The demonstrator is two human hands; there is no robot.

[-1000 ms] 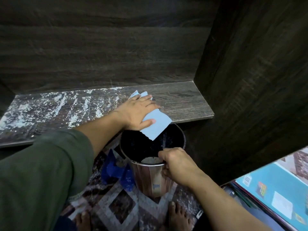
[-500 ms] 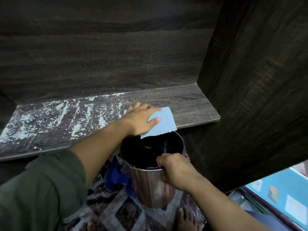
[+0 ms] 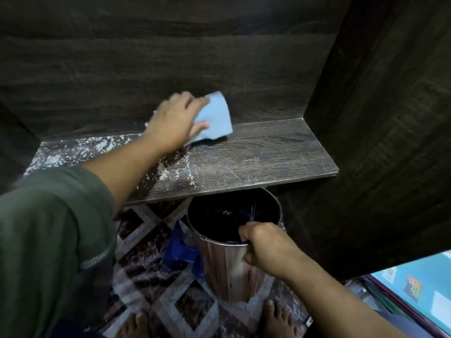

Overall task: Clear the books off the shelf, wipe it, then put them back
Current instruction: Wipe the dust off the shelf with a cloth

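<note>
The dark wood shelf [image 3: 263, 152] holds no books; white dust and crumbs cover its left half. My left hand [image 3: 173, 123] holds a light blue cloth [image 3: 216, 118] at the back of the shelf, against the rear panel. My right hand [image 3: 266, 245] grips the rim of a metal bin [image 3: 231, 264] held just below the shelf's front edge. A stack of books [image 3: 415, 293] with a turquoise cover on top lies at the lower right.
A dark side panel [image 3: 378, 118] closes the shelf on the right. Below lies a patterned rug [image 3: 156, 284] with a blue plastic scrap [image 3: 179, 250] beside the bin. My bare feet [image 3: 275, 318] stand on the rug.
My left hand has lifted the cloth from the shelf's front edge over the bin back to the rear of the shelf. My right hand still holds the bin's rim.
</note>
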